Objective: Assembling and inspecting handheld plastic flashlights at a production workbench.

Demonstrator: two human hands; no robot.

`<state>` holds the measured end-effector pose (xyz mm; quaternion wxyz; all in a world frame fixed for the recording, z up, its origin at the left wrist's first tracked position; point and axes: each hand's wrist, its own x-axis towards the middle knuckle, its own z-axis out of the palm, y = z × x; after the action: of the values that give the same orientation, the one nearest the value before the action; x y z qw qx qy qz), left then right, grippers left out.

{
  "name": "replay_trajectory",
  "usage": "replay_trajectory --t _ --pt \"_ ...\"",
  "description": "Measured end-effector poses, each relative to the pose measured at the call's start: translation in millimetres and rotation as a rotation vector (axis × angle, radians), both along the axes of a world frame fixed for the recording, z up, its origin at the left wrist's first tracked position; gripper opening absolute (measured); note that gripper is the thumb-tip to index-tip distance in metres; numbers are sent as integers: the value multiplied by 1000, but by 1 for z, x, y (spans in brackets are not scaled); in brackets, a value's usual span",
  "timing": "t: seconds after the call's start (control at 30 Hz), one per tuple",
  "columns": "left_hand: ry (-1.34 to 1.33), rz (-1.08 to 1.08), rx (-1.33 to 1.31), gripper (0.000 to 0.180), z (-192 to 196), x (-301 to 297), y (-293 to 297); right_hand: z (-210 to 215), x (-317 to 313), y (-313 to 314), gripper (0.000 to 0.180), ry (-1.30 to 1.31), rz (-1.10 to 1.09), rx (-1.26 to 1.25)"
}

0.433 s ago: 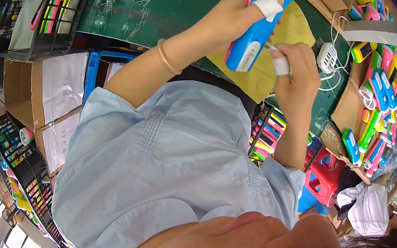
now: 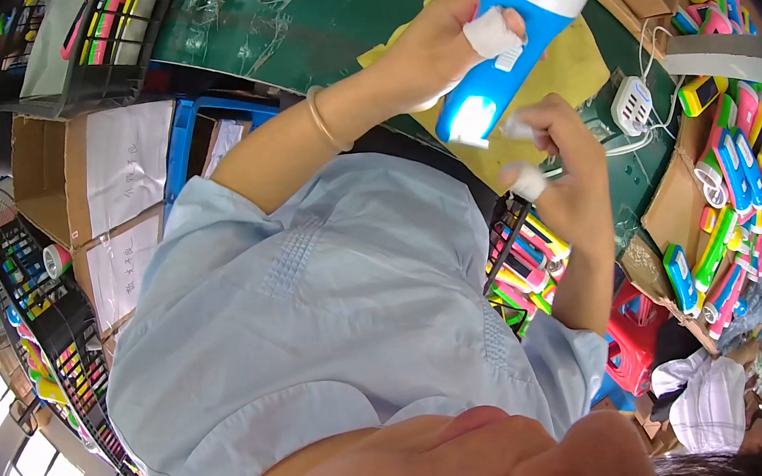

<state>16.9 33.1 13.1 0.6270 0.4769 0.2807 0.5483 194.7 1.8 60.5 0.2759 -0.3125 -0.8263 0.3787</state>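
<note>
A blue flashlight (image 2: pixel 526 21) with a white head ring is gripped round its body by my left hand (image 2: pixel 438 52), which has white tape on the thumb. It tilts, head up and to the right. At its lower end a bright white light shines. Just below and right of that end is my right hand (image 2: pixel 573 164), its taped thumb and forefinger apart, somewhat blurred and not touching the flashlight. A yellow sheet (image 2: pixel 570 68) lies beneath both hands on the green tabletop (image 2: pixel 238 26).
A white multi-port charger (image 2: pixel 631 106) with cables sits right of my right hand. Beyond it, many coloured flashlights (image 2: pixel 742 166) are heaped by cardboard. Black baskets (image 2: pixel 95 73), a blue crate (image 2: pixel 182 149) and cardboard boxes (image 2: pixel 41 177) stand at left. A red stool (image 2: pixel 633 340) and another person (image 2: pixel 708 402) are lower right.
My right hand's thumb and forefinger, pinched at the flashlight's lower end before, have come apart and away from it. The light at that end has come on, and the flashlight's head now faces more toward me.
</note>
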Motion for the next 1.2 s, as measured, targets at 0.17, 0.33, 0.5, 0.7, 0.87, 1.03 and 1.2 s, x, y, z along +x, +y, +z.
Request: replay_trajectory --t 0.17,0.33,0.5,0.7,0.87,1.03,1.2 --pt "-283 25 -181 48 8 -1 5 -47 -20 -24 31 43 -105 568" --pt "-374 85 -413 63 4 -3 3 -58 -11 -40 25 143 84 814" --pt "-326 -156 120 66 -8 0 -10 -46 -32 -31 87 148 -432 226" --pt "381 77 819 67 -20 -8 -21 -102 -23 -21 50 185 -275 185" --pt "440 121 386 73 -15 -15 -38 -82 -13 -19 25 241 -358 -85" --pt "27 -72 -215 43 -5 -9 -32 -75 -9 -20 8 150 -453 45" --pt "-290 -248 -464 28 -3 -12 -28 -70 -11 -24 6 186 -494 -34"
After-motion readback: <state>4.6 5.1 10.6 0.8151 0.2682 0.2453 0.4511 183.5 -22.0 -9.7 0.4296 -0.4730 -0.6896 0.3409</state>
